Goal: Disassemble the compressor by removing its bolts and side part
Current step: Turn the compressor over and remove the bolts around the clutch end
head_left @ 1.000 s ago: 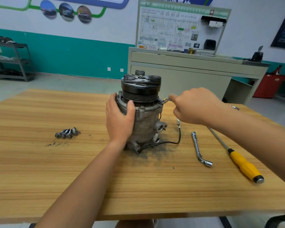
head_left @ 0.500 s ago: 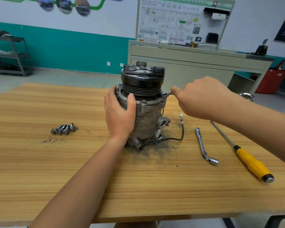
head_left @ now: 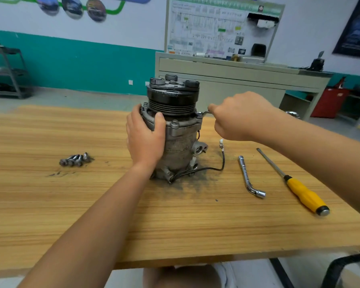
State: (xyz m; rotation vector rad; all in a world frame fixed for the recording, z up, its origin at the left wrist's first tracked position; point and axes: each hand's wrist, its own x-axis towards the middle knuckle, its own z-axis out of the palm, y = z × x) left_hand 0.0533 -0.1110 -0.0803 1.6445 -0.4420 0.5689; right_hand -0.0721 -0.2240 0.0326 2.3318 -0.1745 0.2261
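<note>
Left grip (head_left: 146,140): wraps compressor (head_left: 181,146), bracing.
Right grip (head_left: 240,117): curled round wrench (head_left: 206,113) on right-flange bolt (head_left: 199,115).
Advice: seat wrench fully; turn short, steady.

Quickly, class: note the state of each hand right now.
Left hand: grips the compressor.
Right hand: closed round a thin wrench set on a bolt.

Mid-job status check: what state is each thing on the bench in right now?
compressor: upright on the table, pulley end up.
left hand: grips the compressor body.
right hand: grips the small wrench.
small wrench: seated on a flange bolt at the right.
front flange bolt: in place.
removed bolts: loose cluster on the table.
socket wrench: lying unused.
screwdriver: lying unused.
</note>
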